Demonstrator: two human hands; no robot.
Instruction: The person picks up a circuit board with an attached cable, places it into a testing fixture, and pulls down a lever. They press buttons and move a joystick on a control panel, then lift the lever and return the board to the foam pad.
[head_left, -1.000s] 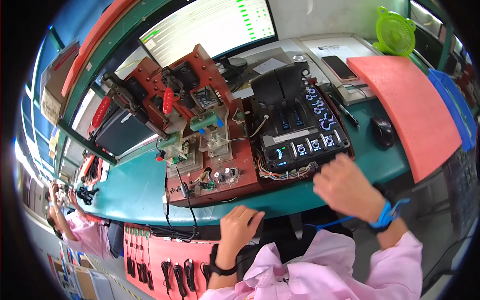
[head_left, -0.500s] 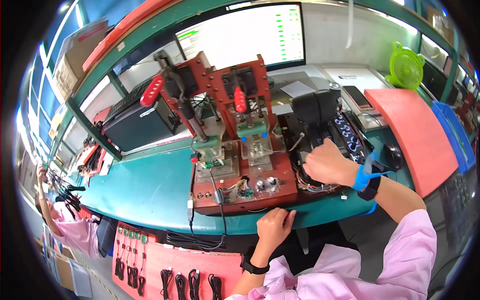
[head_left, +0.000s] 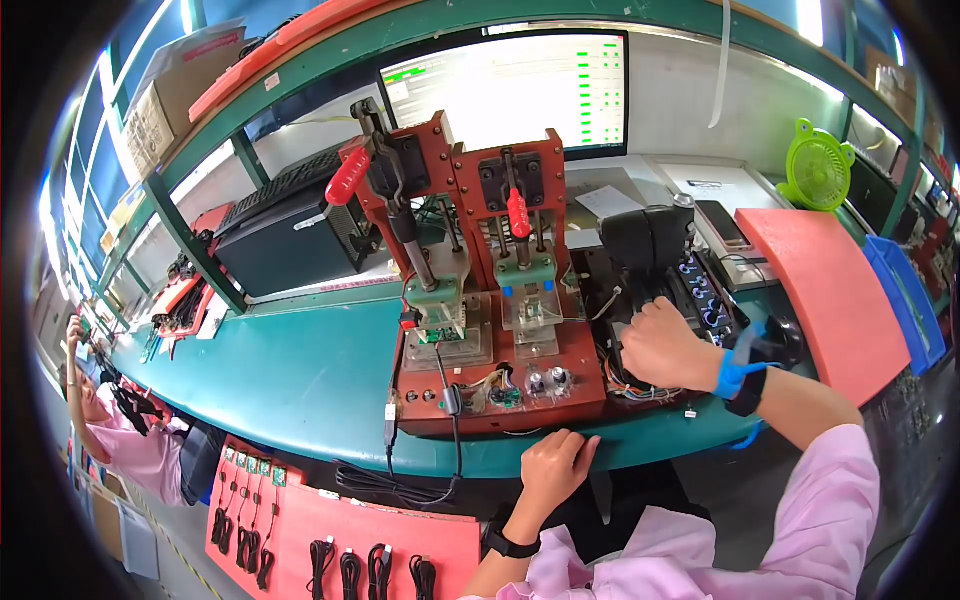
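Note:
My right hand (head_left: 668, 345) is closed in a fist over the front of a black joystick-like device (head_left: 640, 240), just right of a red test fixture (head_left: 500, 400). What its fingers grip, if anything, is hidden. By the bench's front edge, below the fixture, my left hand (head_left: 557, 468) is curled with the thumb out and nothing seen in it. The fixture carries two toggle clamps with red handles, the left handle (head_left: 349, 177) raised and the right handle (head_left: 518, 212) hanging down. A green circuit board (head_left: 440, 336) sits under the left clamp, with a black cable (head_left: 453, 400) running from it.
A lit monitor (head_left: 520, 90) stands behind the fixture. Bundled black cables (head_left: 380, 572) lie on a pink foam sheet (head_left: 440, 535) at the lower left. A mouse (head_left: 787, 340), another pink pad (head_left: 815, 280) and a green fan (head_left: 815, 168) are at right. Another person (head_left: 140, 430) works at far left.
The view has shifted, so the bench appears lower and farther right. Both hands keep nearly the same places and poses relative to the bench.

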